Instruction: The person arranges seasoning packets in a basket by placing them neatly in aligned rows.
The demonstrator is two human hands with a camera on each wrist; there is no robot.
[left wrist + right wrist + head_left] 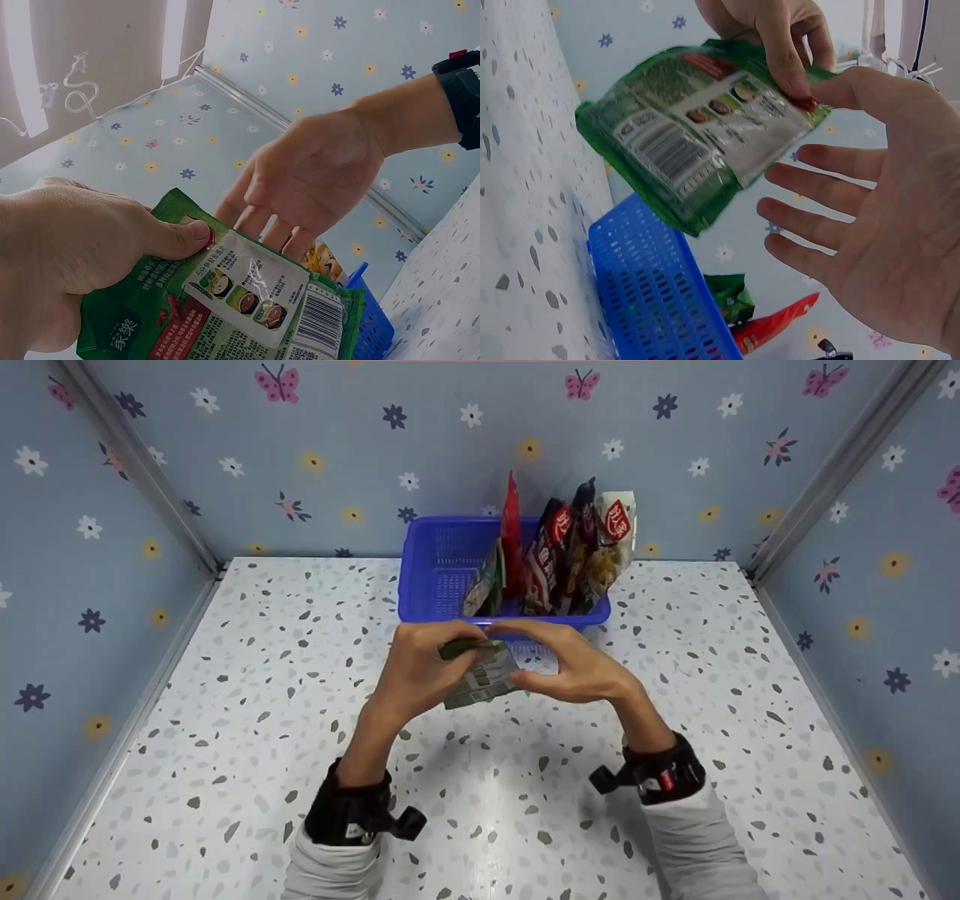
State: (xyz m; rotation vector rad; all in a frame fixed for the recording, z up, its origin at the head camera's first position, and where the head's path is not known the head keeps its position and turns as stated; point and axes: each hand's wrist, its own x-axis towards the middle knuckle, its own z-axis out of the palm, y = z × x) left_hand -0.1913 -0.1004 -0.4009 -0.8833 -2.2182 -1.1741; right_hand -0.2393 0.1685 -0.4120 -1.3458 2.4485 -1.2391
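My left hand (420, 667) pinches a green seasoning packet (247, 289) by its edge, the thumb lying across the printed back. A barcode and small food pictures show on that back in both wrist views. My right hand (900, 202) is spread beside the packet, its fingers straight and apart from one another. One digit of it comes up to the packet's corner; whether it touches is unclear. Both hands hang in front of a blue basket (427, 611), above the table.
Several upright food packets stand in the basket: a green one (486, 585), a red one (511, 540), dark ones (541, 570) and a pale one (616, 540). The basket stands at the back of the speckled table (300, 720), against the flowered wall (345, 457). Side walls flank the table.
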